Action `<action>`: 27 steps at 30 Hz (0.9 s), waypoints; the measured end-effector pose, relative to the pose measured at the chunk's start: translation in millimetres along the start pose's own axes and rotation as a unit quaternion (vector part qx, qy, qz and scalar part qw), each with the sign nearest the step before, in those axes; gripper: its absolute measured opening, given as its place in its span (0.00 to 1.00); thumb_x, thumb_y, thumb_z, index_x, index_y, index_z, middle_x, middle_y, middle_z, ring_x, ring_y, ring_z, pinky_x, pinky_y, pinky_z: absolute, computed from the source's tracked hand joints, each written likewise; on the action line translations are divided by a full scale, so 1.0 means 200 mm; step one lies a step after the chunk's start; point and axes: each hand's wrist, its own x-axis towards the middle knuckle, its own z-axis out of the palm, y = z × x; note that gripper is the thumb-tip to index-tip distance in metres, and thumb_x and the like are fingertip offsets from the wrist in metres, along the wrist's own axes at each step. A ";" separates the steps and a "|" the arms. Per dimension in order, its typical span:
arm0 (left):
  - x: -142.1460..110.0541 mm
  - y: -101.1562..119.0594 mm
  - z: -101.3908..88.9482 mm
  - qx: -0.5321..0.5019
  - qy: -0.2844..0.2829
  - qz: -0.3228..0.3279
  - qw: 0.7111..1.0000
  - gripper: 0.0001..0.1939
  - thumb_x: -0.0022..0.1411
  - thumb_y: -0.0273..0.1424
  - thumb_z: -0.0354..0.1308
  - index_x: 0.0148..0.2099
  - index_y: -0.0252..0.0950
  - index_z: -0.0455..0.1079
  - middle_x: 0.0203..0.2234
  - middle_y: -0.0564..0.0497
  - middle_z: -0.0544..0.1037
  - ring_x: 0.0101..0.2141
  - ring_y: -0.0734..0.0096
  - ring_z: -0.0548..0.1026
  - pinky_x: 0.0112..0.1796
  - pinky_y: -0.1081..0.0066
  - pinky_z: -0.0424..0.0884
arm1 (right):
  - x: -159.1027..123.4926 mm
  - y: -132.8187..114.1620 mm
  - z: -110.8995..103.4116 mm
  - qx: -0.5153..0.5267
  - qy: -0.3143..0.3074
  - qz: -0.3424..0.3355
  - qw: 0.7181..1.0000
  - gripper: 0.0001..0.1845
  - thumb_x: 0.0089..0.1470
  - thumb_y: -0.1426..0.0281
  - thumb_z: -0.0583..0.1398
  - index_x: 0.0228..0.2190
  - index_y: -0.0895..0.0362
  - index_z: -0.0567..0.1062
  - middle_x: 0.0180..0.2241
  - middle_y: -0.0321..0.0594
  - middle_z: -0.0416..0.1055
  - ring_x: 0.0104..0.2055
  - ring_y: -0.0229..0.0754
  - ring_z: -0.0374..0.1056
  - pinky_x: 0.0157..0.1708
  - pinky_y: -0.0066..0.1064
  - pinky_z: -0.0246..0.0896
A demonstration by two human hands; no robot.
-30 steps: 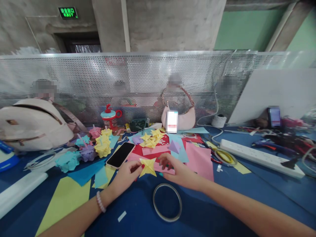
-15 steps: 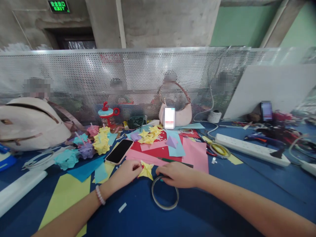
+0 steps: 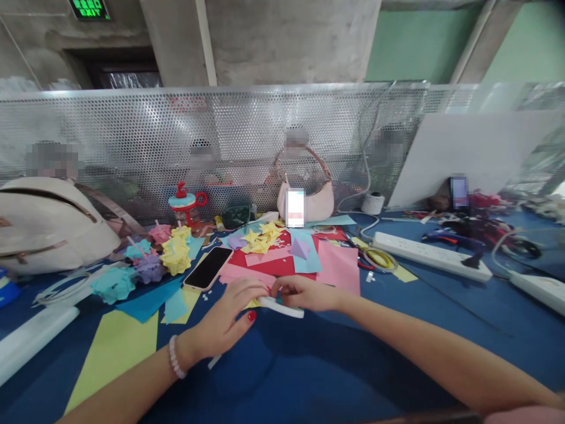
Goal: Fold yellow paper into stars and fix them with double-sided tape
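Right hand (image 3: 304,292) pinching tape roll (image 3: 290,310), seen near edge-on over worktop (image 3: 282,377). Left hand (image 3: 229,315): thumb spread wide, fingertips at roll's left end; we can't tell if gripping. Yellow paper (image 3: 252,304) mostly hidden by left fingers, beside roll. Phone (image 3: 208,268) beyond left hand.

A craft workroom, apparently shared: a bare concrete wall (image 3: 286,44), a lit green exit sign (image 3: 89,8), a perforated metal divider (image 3: 251,121) with blurred figures (image 3: 202,154) behind it, and a blue worktable (image 3: 318,377) spread with coloured paper (image 3: 346,268), folded paper shapes (image 3: 175,258) and power strips (image 3: 419,252).
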 end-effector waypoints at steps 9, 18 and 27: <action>0.01 0.06 0.04 -0.210 0.031 -0.211 0.954 0.23 0.60 0.47 0.47 0.31 0.33 0.69 0.27 0.47 0.74 0.31 0.68 0.70 0.37 0.71 0.67 | -0.03 -0.07 0.03 -0.159 0.048 -0.004 0.986 0.09 0.54 0.74 0.49 0.34 0.59 0.69 0.25 0.33 0.63 0.25 0.32 0.59 0.24 0.22 0.54; 0.01 0.07 0.03 -0.288 0.053 -0.240 0.926 0.19 0.56 0.43 0.55 0.39 0.30 0.72 0.35 0.44 0.76 0.35 0.66 0.72 0.38 0.71 0.68 | -0.05 0.06 -0.08 -0.491 0.150 0.069 0.856 0.12 0.58 0.67 0.49 0.35 0.59 0.69 0.33 0.46 0.70 0.34 0.42 0.66 0.32 0.30 0.53; 0.01 0.08 0.01 -0.257 0.059 -0.195 0.945 0.15 0.58 0.40 0.54 0.34 0.32 0.73 0.31 0.46 0.77 0.33 0.68 0.72 0.37 0.71 0.68 | -0.05 0.12 -0.11 -0.523 0.145 0.098 0.834 0.10 0.57 0.66 0.51 0.34 0.59 0.68 0.34 0.47 0.70 0.36 0.46 0.67 0.33 0.32 0.55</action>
